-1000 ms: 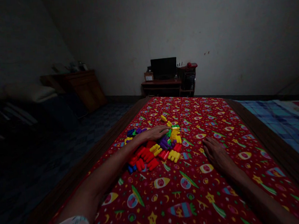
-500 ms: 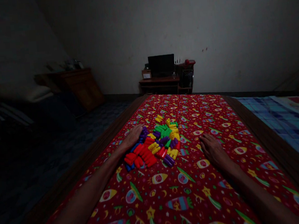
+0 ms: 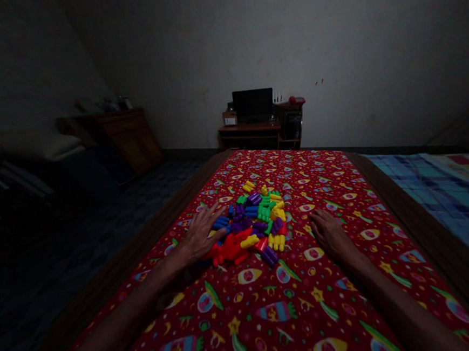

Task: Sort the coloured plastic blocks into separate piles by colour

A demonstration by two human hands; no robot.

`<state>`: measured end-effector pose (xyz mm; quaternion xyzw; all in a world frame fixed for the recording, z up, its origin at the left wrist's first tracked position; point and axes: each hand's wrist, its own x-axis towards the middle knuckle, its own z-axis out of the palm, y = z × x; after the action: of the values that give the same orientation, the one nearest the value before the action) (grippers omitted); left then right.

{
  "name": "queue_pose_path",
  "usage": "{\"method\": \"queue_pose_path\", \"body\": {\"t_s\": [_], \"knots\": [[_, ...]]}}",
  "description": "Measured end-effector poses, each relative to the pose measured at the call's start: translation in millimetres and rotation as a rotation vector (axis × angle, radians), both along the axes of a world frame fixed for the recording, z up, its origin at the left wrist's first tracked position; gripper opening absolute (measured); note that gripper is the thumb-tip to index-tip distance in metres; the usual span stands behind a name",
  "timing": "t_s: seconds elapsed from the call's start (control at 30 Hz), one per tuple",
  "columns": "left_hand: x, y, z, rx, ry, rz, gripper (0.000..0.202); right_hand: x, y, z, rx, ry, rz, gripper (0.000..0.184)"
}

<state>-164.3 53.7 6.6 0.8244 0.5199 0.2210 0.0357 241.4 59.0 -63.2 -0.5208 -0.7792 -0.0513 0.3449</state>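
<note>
A pile of plastic building blocks (image 3: 251, 223) in red, yellow, green, purple and blue lies on a red patterned cloth (image 3: 293, 300) over a table. My left hand (image 3: 200, 234) rests flat at the pile's left edge, fingers spread and touching the red and blue blocks. My right hand (image 3: 329, 234) lies palm down on the cloth to the right of the pile, a short gap from the nearest blocks, fingers stretched out. Neither hand holds anything.
The table has a dark wooden rim (image 3: 149, 231) on both sides. A low desk with a dark monitor (image 3: 253, 105) stands against the far wall. A wooden cabinet (image 3: 128, 135) is at the left, a blue checked mat (image 3: 455, 190) at the right. The room is dim.
My left hand has drawn back from on top of the pile to its near left edge, and the blocks have shifted and bunched closer. My right hand has barely moved.
</note>
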Motion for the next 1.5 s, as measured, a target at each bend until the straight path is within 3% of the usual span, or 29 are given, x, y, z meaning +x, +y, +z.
{"method": "queue_pose_path", "body": {"t_s": [0.1,0.17,0.23,0.33,0.4,0.53,0.67,0.77,0.87,1.03,1.13,1.23,1.33,1.4,1.5], "knots": [[-32.4,-25.1,-32.4,-0.11,-0.027,0.055,0.084,-1.7,0.9,-0.7,0.005,-0.014,-0.009,0.038],[-28.2,-38.4,-46.5,-0.122,0.013,0.023,0.103,-2.1,0.9,-0.6,0.0,-0.039,-0.009,0.038],[-8.5,-43.6,-51.0,-0.12,0.03,-0.041,0.113,-1.8,0.6,-0.1,-0.004,-0.061,-0.008,0.038],[22.0,-31.3,-43.6,-0.119,-0.068,-0.102,0.107,-0.9,0.1,0.5,0.008,-0.072,-0.017,0.04],[27.5,-11.9,-35.9,-0.125,-0.21,-0.116,0.101,-0.4,0.1,0.4,0.017,-0.065,-0.025,0.04],[1.2,33.5,-32.0,-0.091,-0.468,-0.006,0.075,0.0,0.7,0.1,0.025,-0.049,-0.025,0.04],[-27.7,61.1,-42.7,-0.033,-0.293,0.031,0.071,0.1,1.0,0.8,0.029,-0.057,-0.015,0.039],[-28.5,62.9,-45.1,-0.007,-0.175,-0.003,0.067,0.4,1.0,0.7,0.027,-0.068,-0.014,0.038],[-21.5,55.3,-36.6,0.047,-0.211,-0.018,0.061,0.3,0.8,-0.1,0.02,-0.072,-0.019,0.038],[-27.2,54.6,-23.3,0.252,-0.293,0.169,0.056,-0.1,1.1,-1.4,0.016,-0.077,-0.031,0.039],[-31.1,64.1,-27.3,0.104,-0.308,0.248,0.056,0.0,2.0,-2.5,0.015,-0.086,-0.038,0.039],[-15.0,70.9,-33.8,-0.027,-0.322,0.225,0.057,-0.1,2.5,-3.3,0.017,-0.087,-0.034,0.039],[20.3,70.9,-35.4,-0.113,-0.408,0.124,0.061,-0.4,2.3,-3.1,0.02,-0.081,-0.029,0.037],[42.3,68.1,-33.9,-0.229,-0.615,-0.01,0.064,-0.1,1.9,-2.8,0.024,-0.079,-0.026,0.036],[51.0,61.9,-33.2,-0.302,-0.769,-0.142,0.064,1.2,1.4,-2.2,0.029,-0.076,-0.018,0.036]]}}
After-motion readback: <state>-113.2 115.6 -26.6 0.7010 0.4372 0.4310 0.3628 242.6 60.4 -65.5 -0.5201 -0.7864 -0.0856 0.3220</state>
